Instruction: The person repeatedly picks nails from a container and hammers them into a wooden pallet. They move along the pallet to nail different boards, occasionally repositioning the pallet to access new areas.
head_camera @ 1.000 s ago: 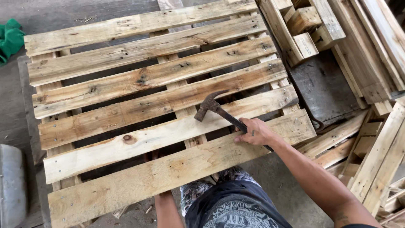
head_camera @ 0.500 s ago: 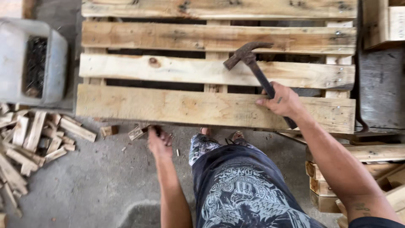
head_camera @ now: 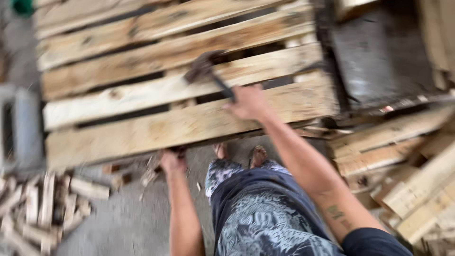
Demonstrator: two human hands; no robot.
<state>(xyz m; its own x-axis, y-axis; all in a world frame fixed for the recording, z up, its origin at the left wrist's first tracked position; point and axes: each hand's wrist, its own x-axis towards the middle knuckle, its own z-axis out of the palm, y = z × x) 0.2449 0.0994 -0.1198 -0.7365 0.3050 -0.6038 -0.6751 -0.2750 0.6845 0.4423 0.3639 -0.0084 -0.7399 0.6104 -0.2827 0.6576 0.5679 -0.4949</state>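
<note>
No pkgs, labels, signs or screens in view. Frame is blurred; only bare wood and concrete show, w/ no printed surface visible anywhere.

Your view swings and blurs, so the pallet (head_camera: 180,95) now sits tilted across the frame where half a second ago it lay level. Your right hand (head_camera: 249,102) carries the hammer (head_camera: 208,73) further left over the boards, while your left hand (head_camera: 171,161) moves from the floor scraps up to the near board's edge.
</note>
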